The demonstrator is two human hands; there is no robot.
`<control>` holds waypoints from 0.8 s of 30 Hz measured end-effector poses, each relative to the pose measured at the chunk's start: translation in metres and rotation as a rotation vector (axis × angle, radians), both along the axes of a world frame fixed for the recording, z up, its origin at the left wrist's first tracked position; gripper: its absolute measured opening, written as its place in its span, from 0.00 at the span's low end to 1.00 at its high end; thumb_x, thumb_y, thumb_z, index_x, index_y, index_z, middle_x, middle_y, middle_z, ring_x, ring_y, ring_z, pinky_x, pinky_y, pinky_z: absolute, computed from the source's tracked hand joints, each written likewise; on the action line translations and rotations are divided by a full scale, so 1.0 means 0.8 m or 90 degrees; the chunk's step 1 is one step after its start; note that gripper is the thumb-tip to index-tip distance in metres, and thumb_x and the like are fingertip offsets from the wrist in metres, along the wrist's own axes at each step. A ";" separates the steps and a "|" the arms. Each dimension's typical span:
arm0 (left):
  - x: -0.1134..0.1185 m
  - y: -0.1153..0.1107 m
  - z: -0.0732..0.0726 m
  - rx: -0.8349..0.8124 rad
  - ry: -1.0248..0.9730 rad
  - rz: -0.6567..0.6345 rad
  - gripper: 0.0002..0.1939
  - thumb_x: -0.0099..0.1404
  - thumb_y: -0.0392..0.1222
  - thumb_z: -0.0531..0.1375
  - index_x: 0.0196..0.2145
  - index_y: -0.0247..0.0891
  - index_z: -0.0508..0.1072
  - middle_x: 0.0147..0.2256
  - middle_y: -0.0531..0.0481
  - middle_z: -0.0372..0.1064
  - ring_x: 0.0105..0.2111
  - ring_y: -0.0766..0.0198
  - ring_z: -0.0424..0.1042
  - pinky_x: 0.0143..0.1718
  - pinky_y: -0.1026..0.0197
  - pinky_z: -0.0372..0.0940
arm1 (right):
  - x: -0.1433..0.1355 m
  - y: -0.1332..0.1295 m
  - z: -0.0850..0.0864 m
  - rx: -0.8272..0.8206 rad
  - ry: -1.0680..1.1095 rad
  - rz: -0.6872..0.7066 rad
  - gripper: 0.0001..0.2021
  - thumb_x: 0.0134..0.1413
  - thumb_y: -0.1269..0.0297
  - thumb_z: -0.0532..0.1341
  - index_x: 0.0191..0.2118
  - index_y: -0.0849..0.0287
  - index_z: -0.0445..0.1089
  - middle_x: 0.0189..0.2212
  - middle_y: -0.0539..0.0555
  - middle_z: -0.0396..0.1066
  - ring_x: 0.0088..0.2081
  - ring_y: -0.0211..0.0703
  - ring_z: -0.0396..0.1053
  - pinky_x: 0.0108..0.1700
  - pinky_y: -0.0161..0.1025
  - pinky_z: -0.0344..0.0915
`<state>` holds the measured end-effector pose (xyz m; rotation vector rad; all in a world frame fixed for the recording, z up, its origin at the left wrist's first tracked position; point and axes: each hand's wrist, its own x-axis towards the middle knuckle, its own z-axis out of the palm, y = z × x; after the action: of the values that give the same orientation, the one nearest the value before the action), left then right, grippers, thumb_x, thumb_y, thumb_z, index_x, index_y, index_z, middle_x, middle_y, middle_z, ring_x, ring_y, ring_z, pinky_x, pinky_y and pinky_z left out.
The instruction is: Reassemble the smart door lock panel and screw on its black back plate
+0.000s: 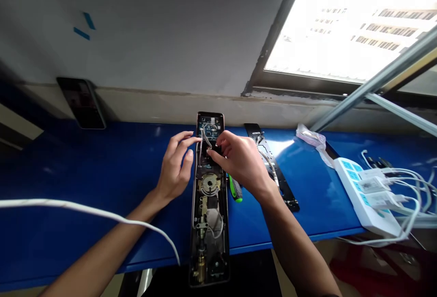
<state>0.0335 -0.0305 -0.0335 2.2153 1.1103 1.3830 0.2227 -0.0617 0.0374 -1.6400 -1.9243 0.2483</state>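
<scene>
A long black door lock housing (pixel 210 183), its inside exposed, stands lengthwise before me and juts over the table's front edge. It holds a blue circuit board (pixel 210 126) at the far end and brass-coloured parts lower down. A grey-white cable (pixel 206 139) loops over the board. My left hand (pixel 177 165) is at the left rim, fingers apart, the index fingertip at the cable or rim. From the right, my right hand (pixel 241 156) reaches over the housing with fingers curled into a pinch beside the cable's lower end; what lies between them is hidden.
A green and grey screwdriver handle (pixel 235 188) lies right of the housing, near a black plate (pixel 287 190) with a cable. A white power strip (pixel 362 201) with plugs is further right. A phone (pixel 82 103) leans on the wall. A white cord (pixel 102 212) crosses my left forearm.
</scene>
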 end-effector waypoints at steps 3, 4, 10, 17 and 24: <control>-0.003 0.001 -0.008 -0.019 0.012 -0.027 0.18 0.77 0.39 0.51 0.60 0.42 0.70 0.63 0.42 0.61 0.66 0.52 0.62 0.66 0.43 0.63 | -0.015 0.007 -0.008 -0.005 -0.042 -0.001 0.08 0.57 0.64 0.69 0.36 0.57 0.70 0.28 0.48 0.74 0.28 0.36 0.67 0.31 0.37 0.59; -0.003 0.001 -0.010 -0.025 0.014 -0.034 0.18 0.77 0.39 0.51 0.61 0.42 0.68 0.64 0.42 0.59 0.66 0.51 0.62 0.66 0.43 0.64 | -0.018 0.008 -0.011 -0.006 -0.055 -0.003 0.07 0.57 0.64 0.70 0.36 0.57 0.70 0.29 0.49 0.75 0.28 0.37 0.67 0.32 0.37 0.59; -0.002 0.000 -0.015 -0.059 -0.012 -0.054 0.19 0.77 0.40 0.52 0.63 0.45 0.65 0.66 0.42 0.56 0.66 0.49 0.63 0.63 0.41 0.68 | -0.027 0.006 -0.016 -0.014 -0.101 -0.008 0.09 0.57 0.65 0.70 0.39 0.56 0.69 0.30 0.50 0.76 0.29 0.39 0.68 0.32 0.38 0.56; 0.002 -0.007 -0.010 -0.055 -0.011 -0.068 0.19 0.77 0.38 0.54 0.62 0.45 0.65 0.65 0.40 0.57 0.67 0.48 0.60 0.60 0.42 0.71 | -0.025 0.005 -0.016 -0.019 -0.109 -0.023 0.12 0.57 0.63 0.71 0.39 0.55 0.66 0.29 0.49 0.77 0.27 0.40 0.69 0.30 0.38 0.56; 0.002 -0.006 -0.012 -0.070 -0.030 -0.069 0.19 0.76 0.38 0.54 0.62 0.45 0.65 0.66 0.41 0.56 0.67 0.49 0.60 0.60 0.43 0.71 | -0.027 0.005 -0.022 -0.014 -0.110 -0.052 0.10 0.58 0.61 0.69 0.38 0.54 0.67 0.28 0.50 0.77 0.27 0.42 0.71 0.29 0.39 0.56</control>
<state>0.0349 -0.0350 -0.0428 2.1206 1.0088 1.2908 0.2015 -0.0580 0.0194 -1.8020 -1.9799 0.0971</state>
